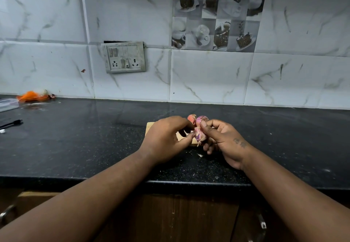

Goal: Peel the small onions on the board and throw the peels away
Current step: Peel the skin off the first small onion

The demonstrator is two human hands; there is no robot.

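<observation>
A small pinkish-purple onion [199,136] is held just above the small wooden board [150,126], which my hands mostly hide. My right hand [224,140] grips the onion from the right, thumb on top. My left hand [164,137] pinches its loose skin at the left side with thumb and forefinger. Two more small onions lie behind my hands on the board: a purple one [201,118] and a reddish-orange one [191,118].
The black speckled counter [94,137] runs under a marble-tiled wall with a switch plate [125,57]. At far left lie an orange scrap pile [31,96], a clear plastic box [7,104] and a black pen [12,124]. A peel scrap [199,155] lies near the counter's front.
</observation>
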